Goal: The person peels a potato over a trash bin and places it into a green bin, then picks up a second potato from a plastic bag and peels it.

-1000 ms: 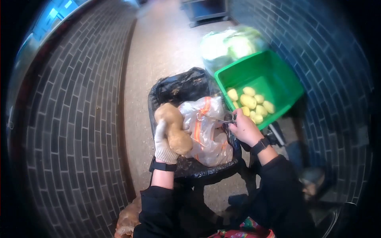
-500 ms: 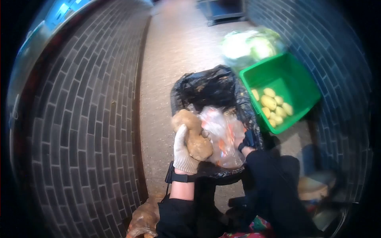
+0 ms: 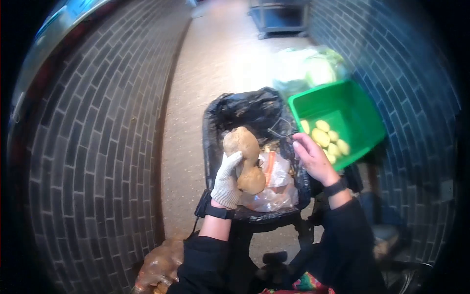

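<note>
My left hand [image 3: 228, 177], in a white knit glove, is closed around a brown lotus root [image 3: 248, 147] with two bulging segments. It holds the root above a bin lined with a black plastic bag [image 3: 215, 122]. Over the bin's right rim, my bare right hand [image 3: 316, 159] pinches a thin metal-framed peeler [image 3: 281, 128], whose looped end points left. Inside the bin, below the root, lies crumpled clear plastic packaging [image 3: 276, 188] with orange print, beside pale peelings.
A green crate [image 3: 374, 117] with several peeled potatoes [image 3: 321, 137] stands right of the bin. Behind it sits bagged cabbage [image 3: 320, 68]. A clear bag of brown roots [image 3: 159, 264] lies lower left. Brick walls flank both sides; a wheeled cart [image 3: 279, 19] stands farther back.
My right hand has come up out of the bin from the plastic packaging, now with the peeler. My left hand has tilted the lotus root more upright.
</note>
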`<control>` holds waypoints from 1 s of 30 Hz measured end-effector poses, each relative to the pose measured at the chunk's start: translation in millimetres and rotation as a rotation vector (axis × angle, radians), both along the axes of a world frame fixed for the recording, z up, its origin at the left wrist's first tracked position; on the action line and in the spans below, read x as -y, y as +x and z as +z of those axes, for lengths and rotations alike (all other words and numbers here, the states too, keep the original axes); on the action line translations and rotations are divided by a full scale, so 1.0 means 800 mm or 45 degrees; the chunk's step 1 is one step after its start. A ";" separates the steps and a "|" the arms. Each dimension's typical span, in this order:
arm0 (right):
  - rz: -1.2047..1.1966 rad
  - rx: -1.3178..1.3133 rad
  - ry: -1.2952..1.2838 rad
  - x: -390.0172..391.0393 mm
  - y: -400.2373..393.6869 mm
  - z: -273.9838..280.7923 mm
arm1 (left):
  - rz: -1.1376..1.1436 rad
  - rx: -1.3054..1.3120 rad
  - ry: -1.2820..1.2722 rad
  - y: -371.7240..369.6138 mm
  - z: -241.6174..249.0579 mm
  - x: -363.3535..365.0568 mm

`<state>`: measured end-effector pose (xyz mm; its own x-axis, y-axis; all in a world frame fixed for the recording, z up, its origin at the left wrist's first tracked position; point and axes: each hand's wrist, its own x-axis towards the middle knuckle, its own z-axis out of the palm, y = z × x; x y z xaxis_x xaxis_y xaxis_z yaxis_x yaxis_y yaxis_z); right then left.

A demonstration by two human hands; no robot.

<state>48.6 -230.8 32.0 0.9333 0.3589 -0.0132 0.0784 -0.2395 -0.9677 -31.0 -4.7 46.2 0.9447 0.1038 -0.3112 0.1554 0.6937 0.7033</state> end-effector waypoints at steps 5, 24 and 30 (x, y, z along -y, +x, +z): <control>-0.038 -0.410 0.675 0.063 -0.014 0.001 | -0.280 0.061 0.490 0.012 0.007 0.067; -0.160 0.054 -0.275 0.137 -0.022 -0.016 | -0.292 -0.075 0.015 0.044 -0.060 0.171; -0.308 0.192 -0.232 0.108 -0.020 0.000 | -0.243 0.207 0.606 0.052 -0.062 0.164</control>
